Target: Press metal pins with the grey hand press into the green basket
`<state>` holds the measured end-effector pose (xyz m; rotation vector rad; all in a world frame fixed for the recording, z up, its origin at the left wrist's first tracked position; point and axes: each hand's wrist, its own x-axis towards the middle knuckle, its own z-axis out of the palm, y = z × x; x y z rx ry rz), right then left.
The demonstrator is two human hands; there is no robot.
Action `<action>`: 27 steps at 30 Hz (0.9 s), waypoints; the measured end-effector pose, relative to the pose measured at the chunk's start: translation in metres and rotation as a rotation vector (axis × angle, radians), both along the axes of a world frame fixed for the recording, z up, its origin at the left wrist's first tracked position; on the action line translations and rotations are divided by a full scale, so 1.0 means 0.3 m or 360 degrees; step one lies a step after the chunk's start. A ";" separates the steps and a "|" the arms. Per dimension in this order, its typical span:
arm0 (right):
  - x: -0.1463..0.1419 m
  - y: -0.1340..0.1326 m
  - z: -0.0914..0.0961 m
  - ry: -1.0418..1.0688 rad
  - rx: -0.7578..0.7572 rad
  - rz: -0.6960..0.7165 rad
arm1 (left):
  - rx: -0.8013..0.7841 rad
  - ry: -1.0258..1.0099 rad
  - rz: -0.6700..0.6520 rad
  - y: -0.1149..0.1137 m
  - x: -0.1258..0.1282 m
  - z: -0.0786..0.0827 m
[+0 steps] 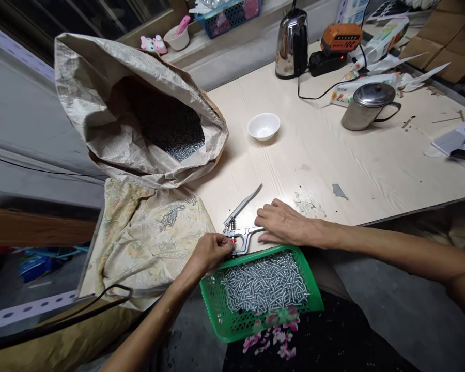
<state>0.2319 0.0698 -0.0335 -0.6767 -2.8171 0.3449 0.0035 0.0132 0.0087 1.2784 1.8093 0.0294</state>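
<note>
A metal plier-like press tool lies at the table's near edge, its long handle raised toward the back right. My right hand rests on the tool's lower handle, fingers curled over it. My left hand pinches something small at the tool's jaw; I cannot make it out. Just below both hands sits a green plastic basket on my lap, filled with several small silver screws.
A big open paper sack of screws leans at the left over a floral cloth with loose screws. On the table: white bowl, steel mug, kettle, orange charger, papers at the back right.
</note>
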 end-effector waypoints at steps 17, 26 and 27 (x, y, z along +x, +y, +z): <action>0.017 -0.004 -0.005 0.0052 -0.0168 -0.0040 | -0.0068 -0.0219 0.0427 -0.049 -0.009 -0.044; 0.036 0.147 0.000 -0.0060 -0.0036 -0.0056 | 0.0049 -0.0258 0.0421 -0.064 -0.010 -0.052; 0.032 0.151 0.005 -0.0088 -0.0037 -0.0042 | 0.0064 -0.0268 0.0421 -0.066 -0.010 -0.052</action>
